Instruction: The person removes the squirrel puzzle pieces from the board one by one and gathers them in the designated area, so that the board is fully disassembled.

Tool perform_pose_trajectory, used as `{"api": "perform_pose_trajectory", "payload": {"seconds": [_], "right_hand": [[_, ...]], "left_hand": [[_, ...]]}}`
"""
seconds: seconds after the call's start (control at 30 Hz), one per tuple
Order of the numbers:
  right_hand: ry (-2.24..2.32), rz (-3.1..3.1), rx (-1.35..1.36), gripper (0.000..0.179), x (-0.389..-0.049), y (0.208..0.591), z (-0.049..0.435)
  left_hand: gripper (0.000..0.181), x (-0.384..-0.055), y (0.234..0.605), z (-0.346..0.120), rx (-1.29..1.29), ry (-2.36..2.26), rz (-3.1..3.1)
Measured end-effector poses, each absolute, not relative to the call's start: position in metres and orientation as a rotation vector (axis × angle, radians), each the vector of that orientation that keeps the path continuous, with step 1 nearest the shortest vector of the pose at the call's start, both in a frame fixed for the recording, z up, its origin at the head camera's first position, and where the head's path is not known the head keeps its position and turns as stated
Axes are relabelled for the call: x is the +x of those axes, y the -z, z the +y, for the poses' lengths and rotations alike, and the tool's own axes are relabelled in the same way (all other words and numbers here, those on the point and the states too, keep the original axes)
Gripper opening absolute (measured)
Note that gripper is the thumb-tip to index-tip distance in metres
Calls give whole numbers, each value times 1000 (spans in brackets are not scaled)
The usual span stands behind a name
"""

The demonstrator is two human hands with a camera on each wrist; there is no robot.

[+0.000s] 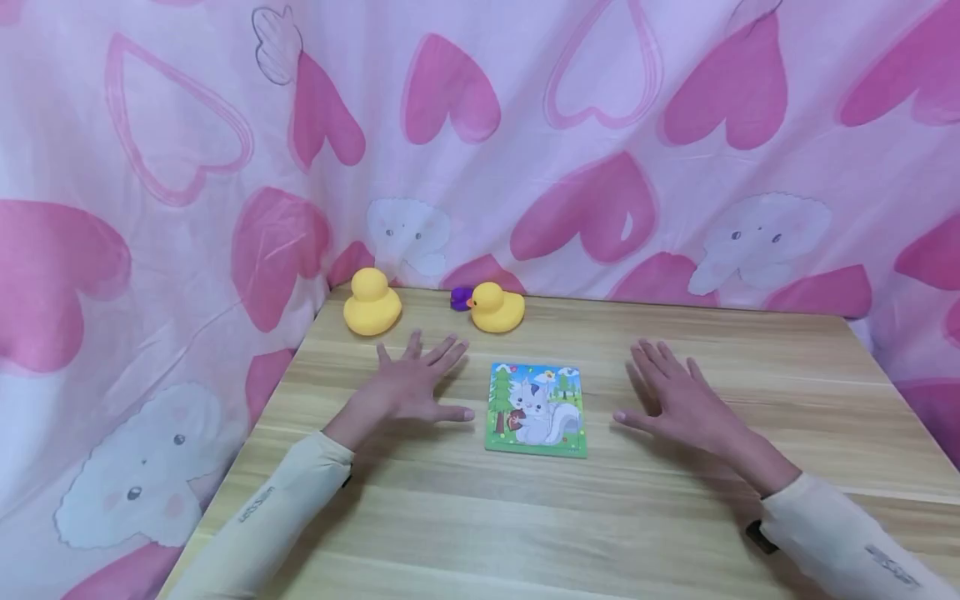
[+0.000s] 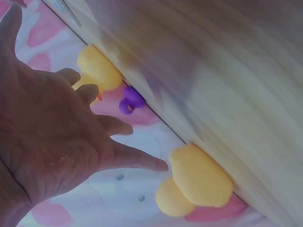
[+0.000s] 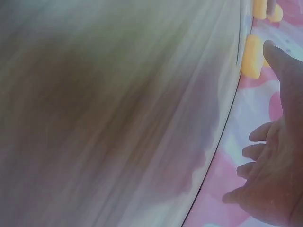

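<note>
A square picture puzzle board [image 1: 536, 410] with a squirrel, trees and blue sky lies on the table between the two hands. To its left, my left hand [image 1: 412, 387] is spread over the table with fingers apart, holding nothing. On the other side my right hand [image 1: 675, 406] is stretched out, its thumb toward the board and its palm empty. In the left wrist view the left hand [image 2: 57, 127] shows its bare palm. The right wrist view catches the right hand [image 3: 277, 156] with straight fingers and nothing in them.
Beyond the left hand stands a large yellow rubber duck [image 1: 372, 308] at the table's far left. Another yellow duck [image 1: 498, 308] with an orange beak sits behind the board, beside a small purple duck [image 1: 461, 299]. A pink heart-patterned curtain [image 1: 450, 92] borders the wooden table [image 1: 480, 533].
</note>
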State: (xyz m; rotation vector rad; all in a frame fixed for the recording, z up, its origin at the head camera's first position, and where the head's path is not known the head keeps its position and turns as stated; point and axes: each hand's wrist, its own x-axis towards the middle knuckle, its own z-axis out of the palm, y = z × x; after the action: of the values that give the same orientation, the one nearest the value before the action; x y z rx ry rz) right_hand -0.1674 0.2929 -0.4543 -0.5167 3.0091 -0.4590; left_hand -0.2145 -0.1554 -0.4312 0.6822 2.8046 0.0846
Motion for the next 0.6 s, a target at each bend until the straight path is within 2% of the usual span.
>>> {"api": "perform_pose_trajectory", "payload": {"seconds": [0.37, 0.6], "right_hand": [[672, 2910, -783, 100, -171, 446, 247], [675, 2859, -823, 93, -180, 440, 215]], "left_hand": [[116, -214, 440, -121, 789, -121, 2658], [120, -213, 443, -115, 816, -100, 2624]]}}
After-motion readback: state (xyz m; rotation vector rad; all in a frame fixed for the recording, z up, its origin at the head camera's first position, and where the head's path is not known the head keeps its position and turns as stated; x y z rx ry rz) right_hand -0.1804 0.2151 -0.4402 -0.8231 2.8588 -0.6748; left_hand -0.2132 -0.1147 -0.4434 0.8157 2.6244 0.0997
